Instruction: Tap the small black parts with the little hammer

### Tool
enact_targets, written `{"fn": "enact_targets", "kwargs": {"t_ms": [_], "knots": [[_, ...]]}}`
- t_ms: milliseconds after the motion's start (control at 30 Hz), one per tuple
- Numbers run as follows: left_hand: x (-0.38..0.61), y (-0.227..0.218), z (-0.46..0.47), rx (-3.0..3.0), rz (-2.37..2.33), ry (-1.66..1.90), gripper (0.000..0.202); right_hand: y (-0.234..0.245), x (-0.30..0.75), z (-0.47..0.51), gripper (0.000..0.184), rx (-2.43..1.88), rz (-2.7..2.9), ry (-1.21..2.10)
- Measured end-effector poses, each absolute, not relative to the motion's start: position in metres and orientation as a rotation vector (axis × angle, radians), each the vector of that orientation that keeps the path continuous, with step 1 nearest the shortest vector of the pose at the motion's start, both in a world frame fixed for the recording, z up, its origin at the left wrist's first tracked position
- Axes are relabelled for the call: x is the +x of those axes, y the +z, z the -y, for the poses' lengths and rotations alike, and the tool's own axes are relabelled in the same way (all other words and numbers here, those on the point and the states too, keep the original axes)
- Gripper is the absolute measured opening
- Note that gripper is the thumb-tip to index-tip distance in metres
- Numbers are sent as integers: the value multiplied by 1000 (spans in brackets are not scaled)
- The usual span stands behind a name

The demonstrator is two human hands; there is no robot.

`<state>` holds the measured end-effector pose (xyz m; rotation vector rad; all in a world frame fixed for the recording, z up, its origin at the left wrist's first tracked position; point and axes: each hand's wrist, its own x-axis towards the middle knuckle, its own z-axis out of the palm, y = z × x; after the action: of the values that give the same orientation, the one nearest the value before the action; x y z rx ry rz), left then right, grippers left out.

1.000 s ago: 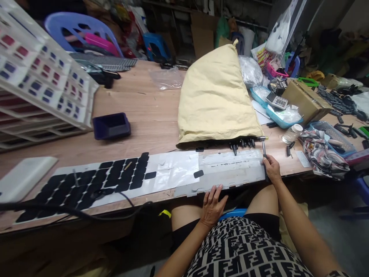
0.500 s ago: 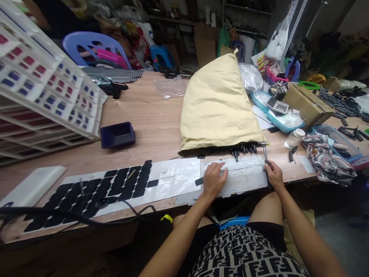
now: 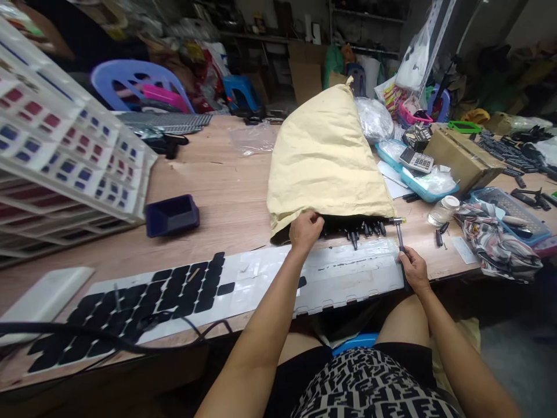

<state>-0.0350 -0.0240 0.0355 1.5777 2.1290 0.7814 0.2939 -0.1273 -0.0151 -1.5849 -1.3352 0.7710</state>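
A large cream sack (image 3: 326, 157) lies on the table with its mouth facing me. My left hand (image 3: 304, 231) is closed on the lip of that mouth, fingers curled at the edge, and a dark gap shows beside it. Several small black parts (image 3: 354, 237) lie at the opening. My right hand (image 3: 413, 268) is wrapped around the handle of a small hammer (image 3: 400, 232), head up, at the right end of a white board (image 3: 352, 273). Left of the board, rows of flat black pieces (image 3: 174, 287) lie on a white sheet (image 3: 248, 267).
A dark purple tray (image 3: 173, 216) and a white plastic crate (image 3: 78, 151) stand at left. A black cable (image 3: 130, 342) crosses the front left. To the right are a glass jar (image 3: 444, 211), a blue basket (image 3: 533, 229), crumpled cloth (image 3: 491, 235) and a cardboard box (image 3: 463, 162).
My left hand has moved from the white board up and left to the sack's lip, and the mouth gapes wider. The right hand keeps the hammer in about the same place.
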Motion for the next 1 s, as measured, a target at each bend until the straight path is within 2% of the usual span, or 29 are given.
{"fn": "enact_targets", "kwargs": {"t_ms": [133,300,400,600,1000], "knots": [[-20,16,38,1448,-2243,615,26,-12,292,128,34,-1595,1328,781],[-21,11,49,1415,-2261,618,23,-12,292,128,35,-1610,1321,793],[-26,10,68,1433,-2165,668,20,-14,292,128,35,-1601,1330,785],[-8,-15,101,1919,-1692,692,12,-13,292,129,36,-1611,1353,768],[0,-35,92,1920,-1600,807,13,-13,293,133,40,-1579,1389,754]]}}
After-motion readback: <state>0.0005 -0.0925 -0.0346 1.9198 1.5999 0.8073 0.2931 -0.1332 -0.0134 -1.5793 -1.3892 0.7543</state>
